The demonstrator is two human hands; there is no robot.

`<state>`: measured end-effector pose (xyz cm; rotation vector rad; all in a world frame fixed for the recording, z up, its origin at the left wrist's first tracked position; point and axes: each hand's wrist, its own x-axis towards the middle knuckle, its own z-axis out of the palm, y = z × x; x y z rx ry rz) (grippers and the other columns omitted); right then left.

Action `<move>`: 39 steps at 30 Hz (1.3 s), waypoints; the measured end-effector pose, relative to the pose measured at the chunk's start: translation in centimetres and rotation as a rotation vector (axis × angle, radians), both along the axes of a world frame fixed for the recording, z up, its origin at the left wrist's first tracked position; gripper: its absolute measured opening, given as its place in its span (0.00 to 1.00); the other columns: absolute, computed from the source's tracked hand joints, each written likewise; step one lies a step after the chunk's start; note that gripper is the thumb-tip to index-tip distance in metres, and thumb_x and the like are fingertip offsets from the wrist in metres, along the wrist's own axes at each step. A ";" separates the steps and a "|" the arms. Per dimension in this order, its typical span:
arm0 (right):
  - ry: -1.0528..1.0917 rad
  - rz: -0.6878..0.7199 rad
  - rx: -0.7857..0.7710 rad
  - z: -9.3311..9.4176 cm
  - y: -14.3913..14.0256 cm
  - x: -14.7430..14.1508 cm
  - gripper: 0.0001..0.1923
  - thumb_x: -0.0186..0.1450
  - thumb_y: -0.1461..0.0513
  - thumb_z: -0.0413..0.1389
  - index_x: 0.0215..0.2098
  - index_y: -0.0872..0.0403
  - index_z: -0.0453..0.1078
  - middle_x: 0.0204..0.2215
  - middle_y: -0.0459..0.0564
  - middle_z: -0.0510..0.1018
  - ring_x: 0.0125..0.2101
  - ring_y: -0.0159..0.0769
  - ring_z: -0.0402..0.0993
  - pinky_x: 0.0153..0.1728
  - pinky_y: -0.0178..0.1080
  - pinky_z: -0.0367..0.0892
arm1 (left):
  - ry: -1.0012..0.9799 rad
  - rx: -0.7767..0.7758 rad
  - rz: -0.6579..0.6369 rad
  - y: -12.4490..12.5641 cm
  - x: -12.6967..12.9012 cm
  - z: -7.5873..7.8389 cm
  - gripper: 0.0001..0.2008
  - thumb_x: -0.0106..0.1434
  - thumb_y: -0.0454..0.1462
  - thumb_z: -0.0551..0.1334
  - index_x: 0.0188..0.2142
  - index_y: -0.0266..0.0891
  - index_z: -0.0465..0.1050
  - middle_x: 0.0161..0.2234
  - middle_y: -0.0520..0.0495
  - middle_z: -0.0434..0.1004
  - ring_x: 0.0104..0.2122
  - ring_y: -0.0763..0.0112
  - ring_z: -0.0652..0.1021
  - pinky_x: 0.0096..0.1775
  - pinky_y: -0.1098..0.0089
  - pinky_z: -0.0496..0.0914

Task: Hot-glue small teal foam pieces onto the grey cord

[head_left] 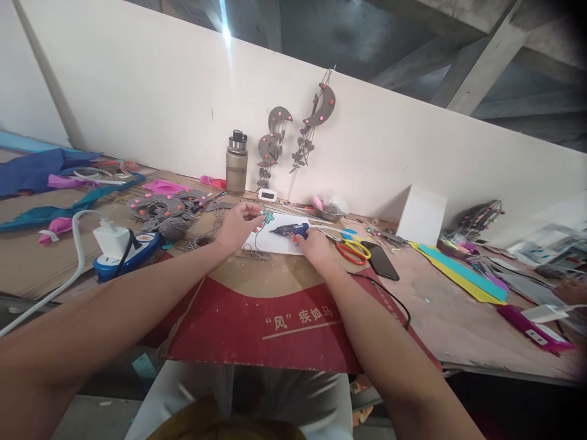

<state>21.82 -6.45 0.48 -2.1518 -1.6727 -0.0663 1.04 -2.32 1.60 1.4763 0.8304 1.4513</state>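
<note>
Cardboard [275, 318] reads "风"疾如马; right hand [314, 244] fingers clamp glue gun [291, 230]; left hand [236, 225] fingers pinch teal piece [266, 215].

Soft, even daylight fills the scene, and the long white wall panel [151, 91] behind the workbench reflects it brightly. A small blown-out gap of glare [225, 32] shows at the panel's top edge, with a faint pale streak running down from it. Shadows on the brown plywood workbench top [440, 318] are weak and diffuse. Wide-angle distortion tilts and bows straight lines; the upper and lower right corners darken to black. The bare forearms nearest the lens look soft, and far-right clutter is slightly blurred
</note>
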 end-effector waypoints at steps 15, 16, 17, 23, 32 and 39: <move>0.723 0.514 0.348 0.2 -1.0 -5.1 0.10 0.62 0.56 0.50 0.35 0.54 0.67 0.29 0.44 0.73 0.30 0.30 0.68 0.35 0.34 0.66 | -0.015 0.005 -0.175 -0.9 0.6 -0.8 0.17 0.50 0.39 0.68 0.37 0.37 0.68 0.27 0.50 0.74 0.26 0.74 0.74 0.28 0.73 0.66; 0.731 0.510 0.344 0.2 -1.1 -4.9 0.10 0.62 0.56 0.49 0.34 0.54 0.67 0.28 0.44 0.72 0.30 0.30 0.67 0.34 0.34 0.66 | 0.005 0.000 -0.192 -1.0 0.6 -0.8 0.17 0.49 0.39 0.68 0.38 0.37 0.68 0.27 0.50 0.74 0.26 0.74 0.74 0.29 0.73 0.66; 0.727 0.504 0.335 0.3 -1.2 -4.8 0.09 0.62 0.57 0.48 0.33 0.54 0.66 0.27 0.43 0.71 0.29 0.29 0.67 0.34 0.33 0.65 | 0.032 -0.001 -0.213 -1.1 0.6 -0.7 0.18 0.49 0.39 0.68 0.38 0.37 0.69 0.27 0.50 0.75 0.27 0.74 0.74 0.29 0.72 0.66; 0.314 0.470 0.391 1.2 -2.3 -4.3 0.08 0.65 0.63 0.43 0.31 0.53 0.62 0.29 0.45 0.70 0.31 0.32 0.65 0.35 0.34 0.60 | 0.180 0.048 -0.346 -1.0 -0.3 0.4 0.12 0.52 0.38 0.65 0.38 0.38 0.74 0.38 0.46 0.77 0.36 0.71 0.74 0.36 0.72 0.67; -0.213 0.459 0.290 1.7 -3.1 -4.4 0.13 0.67 0.68 0.39 0.42 0.55 0.63 0.33 0.52 0.73 0.34 0.39 0.64 0.34 0.38 0.57 | 0.313 0.138 -0.243 -1.3 -0.6 1.5 0.10 0.56 0.43 0.62 0.29 0.39 0.77 0.28 0.49 0.75 0.28 0.73 0.71 0.29 0.74 0.64; -0.488 0.548 0.322 2.6 -3.5 -4.4 0.10 0.67 0.67 0.45 0.43 0.54 0.66 0.37 0.55 0.72 0.40 0.44 0.63 0.41 0.43 0.57 | 0.426 0.198 -0.221 -0.6 -0.5 1.0 0.10 0.51 0.43 0.67 0.28 0.38 0.75 0.26 0.49 0.75 0.26 0.73 0.72 0.32 0.72 0.66</move>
